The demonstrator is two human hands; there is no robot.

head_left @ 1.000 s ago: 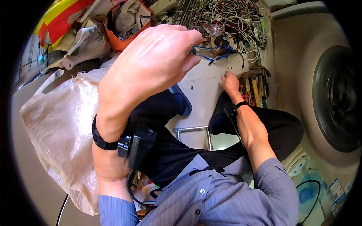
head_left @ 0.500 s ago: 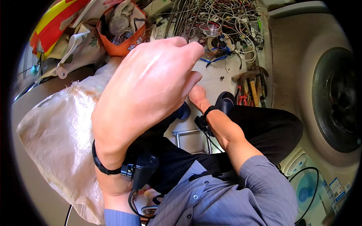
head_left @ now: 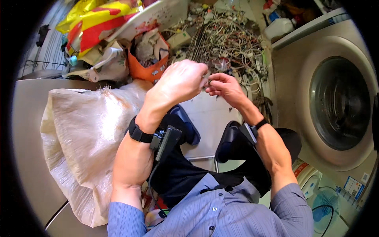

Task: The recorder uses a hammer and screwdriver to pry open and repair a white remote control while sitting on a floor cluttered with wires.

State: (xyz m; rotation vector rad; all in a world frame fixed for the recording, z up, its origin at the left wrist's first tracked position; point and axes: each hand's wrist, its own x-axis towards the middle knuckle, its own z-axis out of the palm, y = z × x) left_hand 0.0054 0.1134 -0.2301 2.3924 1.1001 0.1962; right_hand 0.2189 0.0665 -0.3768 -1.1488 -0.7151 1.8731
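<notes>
My left hand (head_left: 181,81) is raised before me with its fingers curled; what it holds, if anything, is hidden beneath it. Close to its fingertips, my right hand (head_left: 224,87) pinches a small dark piece (head_left: 210,82) that is too small to name. Beyond both hands lies a tangled heap of cables, rods and small parts (head_left: 227,43) on the pale tiled floor (head_left: 205,114). Black devices are strapped to both forearms.
A pale woven sack (head_left: 81,134) lies at my left. An orange bag (head_left: 144,69) and yellow-red plastic bags (head_left: 94,17) are behind it. A front-loading washer (head_left: 339,102) stands at my right, with hand tools (head_left: 265,106) beside it and a fan (head_left: 321,209) below.
My right hand has risen from the floor near the tools to beside my left hand. My left hand has moved up and forward, away from the camera. The view has shifted.
</notes>
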